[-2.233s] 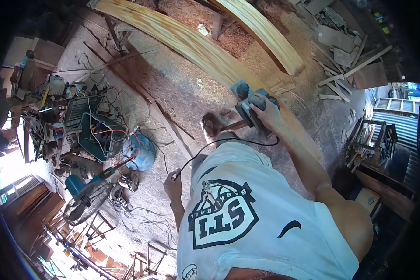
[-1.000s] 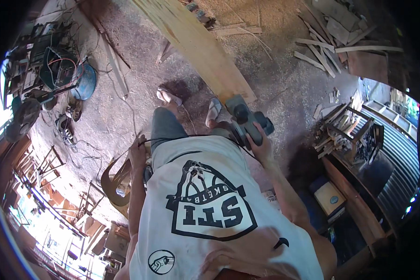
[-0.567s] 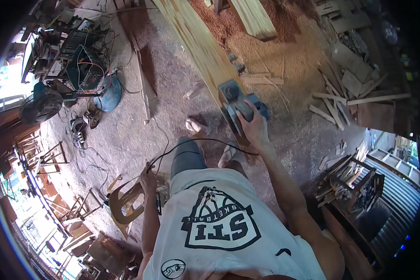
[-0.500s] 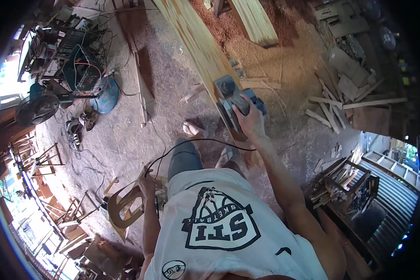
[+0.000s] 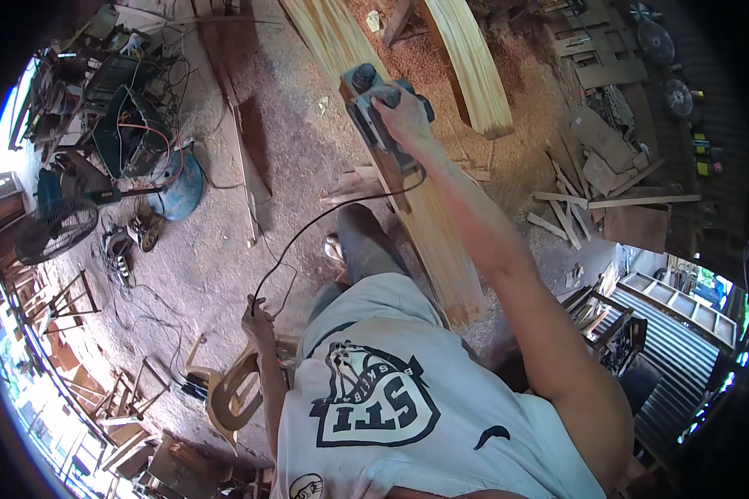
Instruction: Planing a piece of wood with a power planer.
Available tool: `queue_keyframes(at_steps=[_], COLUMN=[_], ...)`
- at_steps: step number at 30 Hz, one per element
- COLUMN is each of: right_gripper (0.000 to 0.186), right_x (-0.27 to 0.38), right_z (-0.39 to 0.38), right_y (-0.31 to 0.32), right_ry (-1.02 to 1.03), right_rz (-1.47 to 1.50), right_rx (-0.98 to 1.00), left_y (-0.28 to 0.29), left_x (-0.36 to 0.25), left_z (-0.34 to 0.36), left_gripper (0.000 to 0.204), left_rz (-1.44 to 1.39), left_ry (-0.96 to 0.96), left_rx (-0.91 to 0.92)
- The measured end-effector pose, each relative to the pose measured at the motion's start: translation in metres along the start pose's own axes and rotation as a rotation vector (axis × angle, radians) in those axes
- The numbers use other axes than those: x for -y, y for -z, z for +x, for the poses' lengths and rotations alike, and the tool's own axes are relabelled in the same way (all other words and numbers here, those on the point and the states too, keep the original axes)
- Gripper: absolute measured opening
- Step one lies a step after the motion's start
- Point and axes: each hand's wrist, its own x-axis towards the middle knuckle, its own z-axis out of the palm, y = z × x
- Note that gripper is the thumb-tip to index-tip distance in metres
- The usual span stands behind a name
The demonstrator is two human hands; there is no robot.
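Note:
My right hand (image 5: 401,112) grips the handle of a grey electric planer (image 5: 366,96), which rests on a long, pale wooden plank (image 5: 441,266) running from top centre down to the right. A black cord (image 5: 324,214) loops from the planer to my left hand (image 5: 258,320), whose fingers are closed on it at lower left, out beside my shorts. A tan plastic chair (image 5: 229,391) stands just behind my left forearm. A second pale board (image 5: 474,71), slightly curved, lies at the top right of the first, over reddish wood shavings.
A blue drum (image 5: 179,187), a standing fan (image 5: 54,229), shoes (image 5: 146,231) and piled tools and wires are at left. Offcuts (image 5: 574,216) lie at right, by a rack (image 5: 612,328) and corrugated metal (image 5: 666,333). Stacked wood and frames (image 5: 83,374) fill the lower left.
My right hand has pushed the planer forward and up the plank, away from my body, with my arm stretched further out. My left hand still holds the cord, a little lower and further left.

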Motion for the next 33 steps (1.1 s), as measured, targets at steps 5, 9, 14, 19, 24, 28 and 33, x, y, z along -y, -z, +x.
queue_keyframes(at_steps=[5, 9, 14, 19, 24, 28, 33], right_gripper=[0.04, 0.041, 0.045, 0.037, 0.049, 0.055, 0.055], right_x=[0.041, 0.069, 0.108, 0.141, 0.185, 0.207, 0.242], right_z=[0.083, 0.157, 0.261, 0.349, 0.412, 0.46, 0.506], right_y=[-0.029, -0.053, -0.085, -0.126, -0.133, -0.149, -0.158], right_ry=[-0.006, 0.068, 0.053, 0.092, 0.015, 0.07, 0.005], right_rz=[0.04, 0.012, 0.036, 0.017, 0.071, -0.016, 0.05], right_rx=[0.033, -0.008, 0.036, -0.046, 0.037, 0.042, 0.102], left_y=[-0.001, -0.005, -0.007, -0.009, 0.001, 0.005, 0.002], left_x=[-0.012, -0.045, -0.097, -0.146, -0.226, -0.27, -0.334], left_z=[0.037, 0.068, 0.137, 0.226, 0.293, 0.333, 0.374], left_gripper=[0.046, 0.049, 0.051, 0.046, 0.046, 0.046, 0.053], left_rz=[-0.077, -0.035, 0.036, 0.083, 0.131, 0.108, 0.099], left_ry=[-0.027, 0.027, -0.023, -0.077, -0.06, -0.046, -0.033], left_rx=[-0.002, 0.001, 0.012, 0.05, 0.078, 0.058, 0.019])
